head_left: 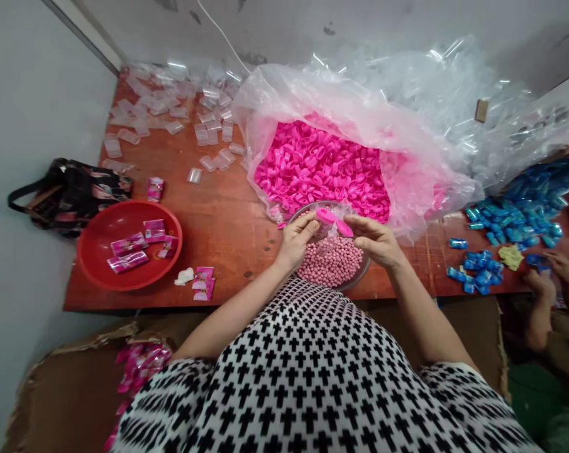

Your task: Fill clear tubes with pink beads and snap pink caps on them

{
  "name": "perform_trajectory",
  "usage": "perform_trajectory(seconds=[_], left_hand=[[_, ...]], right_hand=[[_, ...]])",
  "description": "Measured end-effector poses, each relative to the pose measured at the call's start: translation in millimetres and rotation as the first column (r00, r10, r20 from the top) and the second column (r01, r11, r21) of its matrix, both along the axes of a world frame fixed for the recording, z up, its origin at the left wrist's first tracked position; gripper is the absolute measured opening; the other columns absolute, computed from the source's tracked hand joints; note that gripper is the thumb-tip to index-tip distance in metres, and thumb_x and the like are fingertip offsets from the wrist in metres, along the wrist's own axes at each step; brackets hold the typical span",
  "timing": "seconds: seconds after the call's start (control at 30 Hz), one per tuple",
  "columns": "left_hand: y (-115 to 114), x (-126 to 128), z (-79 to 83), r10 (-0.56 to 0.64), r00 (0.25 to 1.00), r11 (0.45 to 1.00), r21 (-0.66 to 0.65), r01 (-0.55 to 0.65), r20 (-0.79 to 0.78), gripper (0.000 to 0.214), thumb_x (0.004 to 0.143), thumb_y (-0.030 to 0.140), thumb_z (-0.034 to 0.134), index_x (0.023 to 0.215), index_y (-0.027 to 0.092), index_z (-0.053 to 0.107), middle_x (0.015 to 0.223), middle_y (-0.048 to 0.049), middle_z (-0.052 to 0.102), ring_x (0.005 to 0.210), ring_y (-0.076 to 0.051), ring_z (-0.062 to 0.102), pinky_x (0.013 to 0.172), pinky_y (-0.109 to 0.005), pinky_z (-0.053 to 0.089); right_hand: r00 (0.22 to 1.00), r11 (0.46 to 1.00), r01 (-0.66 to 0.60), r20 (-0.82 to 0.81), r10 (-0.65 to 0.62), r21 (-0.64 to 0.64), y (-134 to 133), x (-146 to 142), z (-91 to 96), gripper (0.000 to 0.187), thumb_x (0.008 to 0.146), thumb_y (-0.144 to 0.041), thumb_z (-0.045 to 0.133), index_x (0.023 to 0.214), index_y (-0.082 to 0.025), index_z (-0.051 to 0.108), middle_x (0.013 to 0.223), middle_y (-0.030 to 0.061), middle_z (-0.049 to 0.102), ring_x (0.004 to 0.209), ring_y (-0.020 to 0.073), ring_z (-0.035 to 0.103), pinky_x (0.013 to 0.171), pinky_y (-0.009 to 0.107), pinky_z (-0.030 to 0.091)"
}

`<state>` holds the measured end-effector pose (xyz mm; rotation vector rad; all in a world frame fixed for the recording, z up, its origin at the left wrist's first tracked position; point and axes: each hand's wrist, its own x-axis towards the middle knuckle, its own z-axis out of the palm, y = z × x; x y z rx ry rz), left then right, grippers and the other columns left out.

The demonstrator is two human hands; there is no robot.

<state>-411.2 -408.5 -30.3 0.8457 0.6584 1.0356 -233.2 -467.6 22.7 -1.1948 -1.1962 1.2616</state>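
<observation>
My left hand [297, 240] is closed, thumb and fingers pinching the left end of a bright pink plastic piece [334, 222] with clear plastic about it. At the piece's right end is my right hand [377, 244], its fingers stretched out and thumb apart; whether a fingertip touches the piece is hard to tell. Both hands are above a round bowl [362, 272] filled with small pink balls [329, 263]. Just behind the bowl, a large translucent bag [260, 135] lies open, full of similar pink plastic pieces [319, 167].
Clear plastic pieces [147, 104] are scattered at the table's back left. A red basin [93, 267] with pink packets stands by a dark handbag [67, 195]. Blue packets [480, 272] lie at right, near another person's hands [548, 277]. Below left is a cardboard box [53, 396].
</observation>
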Motion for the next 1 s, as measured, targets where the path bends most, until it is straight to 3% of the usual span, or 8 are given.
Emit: perform_trajectory(seconds=[0.1, 0.23, 0.37, 0.5, 0.7, 0.87, 0.93, 1.0], left_hand=[[1.3, -6.7, -0.5, 0.069, 0.988, 0.987, 0.155, -0.047, -0.139, 0.04, 0.071, 0.047, 0.071, 0.099, 0.019, 0.073, 0.107, -0.0072, 0.071, 0.104, -0.024, 0.064, 0.098, -0.04, 0.046], [0.6, -17.4, -5.7, 0.06, 0.962, 0.936, 0.35, 0.038, -0.267, 0.035, 0.077, 0.046, 0.066, 0.096, 0.019, 0.074, 0.103, -0.0077, 0.072, 0.103, -0.023, 0.064, 0.099, -0.039, 0.045], [-7.1, -19.6, -23.7, 0.029, 0.971, 0.981, 0.195, 0.019, -0.238, 0.038, 0.077, 0.046, 0.066, 0.102, 0.018, 0.072, 0.102, -0.0075, 0.072, 0.097, -0.021, 0.066, 0.092, -0.038, 0.05], [-12.0, -16.4, -36.2, 0.036, 0.989, 0.998, 0.06, -0.028, -0.144, 0.045, 0.077, 0.049, 0.064, 0.109, 0.017, 0.068, 0.107, -0.0084, 0.071, 0.096, -0.021, 0.066, 0.091, -0.038, 0.05], [-6.6, -22.6, -31.3, 0.055, 0.945, 0.94, 0.336, 0.061, -0.324, 0.036, 0.082, 0.046, 0.06, 0.101, 0.018, 0.072, 0.104, -0.0081, 0.071, 0.099, -0.02, 0.064, 0.094, -0.037, 0.048], [-8.9, -28.3, -25.9, 0.082, 0.931, 0.782, 0.602, 0.162, -0.357, 0.025, 0.087, 0.035, 0.056, 0.101, 0.021, 0.071, 0.098, -0.0072, 0.071, 0.103, -0.019, 0.059, 0.095, -0.039, 0.047], [-15.0, -31.7, -25.9, 0.079, 0.925, 0.754, 0.629, 0.188, -0.371, 0.024, 0.088, 0.032, 0.055, 0.102, 0.022, 0.071, 0.098, -0.007, 0.07, 0.106, -0.02, 0.056, 0.094, -0.041, 0.047], [-24.1, -36.9, -28.1, 0.069, 0.916, 0.76, 0.615, 0.208, -0.394, 0.024, 0.088, 0.031, 0.055, 0.103, 0.022, 0.071, 0.097, -0.0073, 0.069, 0.103, -0.02, 0.057, 0.091, -0.04, 0.048]], right_hand=[[0.994, 0.996, 0.061, -0.092, -0.067, -0.064, 1.1, -8.9, -14.9, 0.033, 0.062, -0.033, 0.082, 0.093, -0.027, 0.07, 0.089, -0.0024, 0.069, 0.077, 0.0128, 0.065, 0.078, 0.031, 0.054], [0.975, 0.985, 0.076, -0.196, -0.106, -0.154, 3.7, -25.0, -26.0, 0.036, 0.061, -0.043, 0.081, 0.088, -0.023, 0.068, 0.082, -0.0024, 0.066, 0.068, 0.0108, 0.062, 0.071, 0.03, 0.055], [0.952, 0.974, 0.14, -0.245, -0.182, -0.178, -3.5, -33.7, -27.7, 0.039, 0.065, -0.051, 0.076, 0.091, -0.023, 0.066, 0.085, -0.0001, 0.066, 0.067, 0.0121, 0.062, 0.066, 0.031, 0.056], [0.954, 0.969, 0.084, -0.262, -0.146, -0.234, -12.9, -38.4, -30.8, 0.049, 0.058, -0.039, 0.082, 0.102, -0.026, 0.064, 0.093, 0.0015, 0.068, 0.079, 0.0162, 0.065, 0.076, 0.038, 0.056], [0.931, 0.95, 0.207, -0.253, -0.265, -0.233, -6.6, -40.3, -34.4, 0.039, 0.058, -0.047, 0.08, 0.085, -0.023, 0.064, 0.08, 0.001, 0.067, 0.076, 0.019, 0.066, 0.075, 0.042, 0.057], [0.928, 0.91, -0.051, -0.358, -0.109, -0.411, -1.9, -37.7, -24.0, 0.045, 0.062, -0.039, 0.078, 0.1, -0.022, 0.06, 0.103, 0.0034, 0.065, 0.089, 0.0178, 0.064, 0.08, 0.041, 0.057], [0.894, 0.861, -0.151, -0.439, -0.091, -0.486, -6.2, -43.7, -22.4, 0.049, 0.064, -0.035, 0.076, 0.107, -0.022, 0.057, 0.104, 0.0036, 0.066, 0.09, 0.018, 0.065, 0.081, 0.044, 0.057], [0.868, 0.826, -0.152, -0.473, -0.152, -0.543, -13.9, -54.3, -25.9, 0.045, 0.064, -0.031, 0.075, 0.105, -0.021, 0.058, 0.097, 0.0029, 0.068, 0.085, 0.0172, 0.066, 0.081, 0.043, 0.057]])
